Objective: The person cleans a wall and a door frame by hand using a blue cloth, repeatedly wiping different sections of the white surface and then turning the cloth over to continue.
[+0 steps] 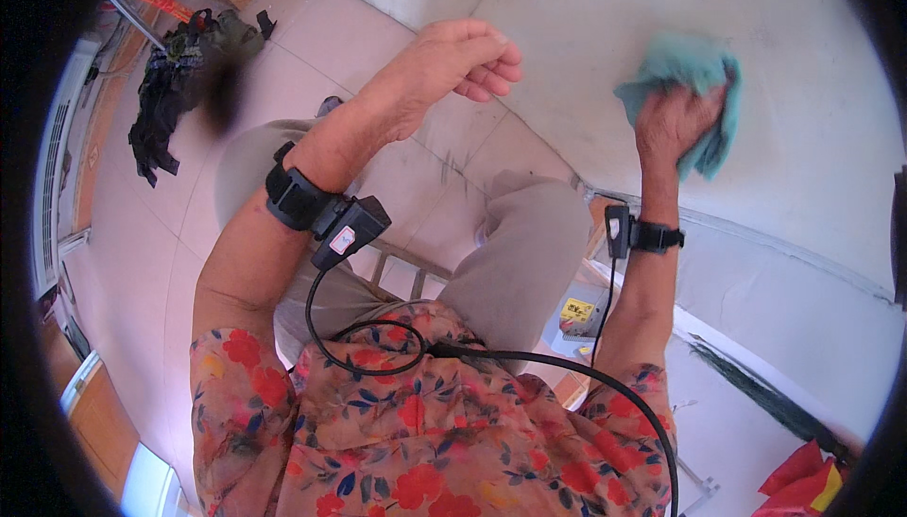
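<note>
Steady, even pressure would likely serve best as a person's right hand (673, 125) clamps its fingers on a teal cloth (694, 61), apparently against a pale wall (557, 54); the left hand (465, 59) hovers empty, fingers half-curled. The cloth looks soft and bunched, one corner draping beside the wrist.

A fluffy teal cloth (685, 59), crumpled and loosely folded, is held bunched at the pale wall (803, 101), above its lower edge, with one end draped downward.

Gap between left grip (465, 56), cloth (682, 60); knee (553, 215) blocks below.
</note>
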{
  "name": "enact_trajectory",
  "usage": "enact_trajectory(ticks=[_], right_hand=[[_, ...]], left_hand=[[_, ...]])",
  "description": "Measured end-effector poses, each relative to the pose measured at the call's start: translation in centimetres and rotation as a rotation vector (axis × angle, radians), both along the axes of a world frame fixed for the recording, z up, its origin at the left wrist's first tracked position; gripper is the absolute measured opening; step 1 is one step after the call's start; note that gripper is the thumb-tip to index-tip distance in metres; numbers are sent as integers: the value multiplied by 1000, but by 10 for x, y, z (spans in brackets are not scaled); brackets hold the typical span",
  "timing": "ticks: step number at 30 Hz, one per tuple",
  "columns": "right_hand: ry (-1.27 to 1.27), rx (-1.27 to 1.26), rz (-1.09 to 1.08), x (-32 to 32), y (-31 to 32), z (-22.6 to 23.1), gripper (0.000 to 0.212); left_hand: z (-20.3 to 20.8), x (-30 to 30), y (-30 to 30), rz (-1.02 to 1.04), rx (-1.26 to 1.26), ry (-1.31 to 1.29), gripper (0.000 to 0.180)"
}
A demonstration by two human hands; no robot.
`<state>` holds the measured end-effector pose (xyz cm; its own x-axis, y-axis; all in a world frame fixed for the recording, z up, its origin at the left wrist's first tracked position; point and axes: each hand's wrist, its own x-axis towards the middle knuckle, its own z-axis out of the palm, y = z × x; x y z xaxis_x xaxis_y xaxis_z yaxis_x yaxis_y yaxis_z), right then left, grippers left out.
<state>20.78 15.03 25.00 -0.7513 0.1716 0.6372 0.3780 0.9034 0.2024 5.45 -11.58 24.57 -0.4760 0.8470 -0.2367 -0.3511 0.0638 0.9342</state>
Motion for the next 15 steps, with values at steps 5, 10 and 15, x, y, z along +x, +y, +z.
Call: enact_trajectory(ticks=[5,10,15], right_hand=[[-216,-247,438,-56,-7,-30,37],[-509,-583,373,-29,4,-80,37],[-495,-828,258,41,8,-85,37]], left_hand=[[-6,-5,3,-8,10,2,31],[2,-6,6,-7,19,21,31],[1,0,3,-14,3,3,31]])
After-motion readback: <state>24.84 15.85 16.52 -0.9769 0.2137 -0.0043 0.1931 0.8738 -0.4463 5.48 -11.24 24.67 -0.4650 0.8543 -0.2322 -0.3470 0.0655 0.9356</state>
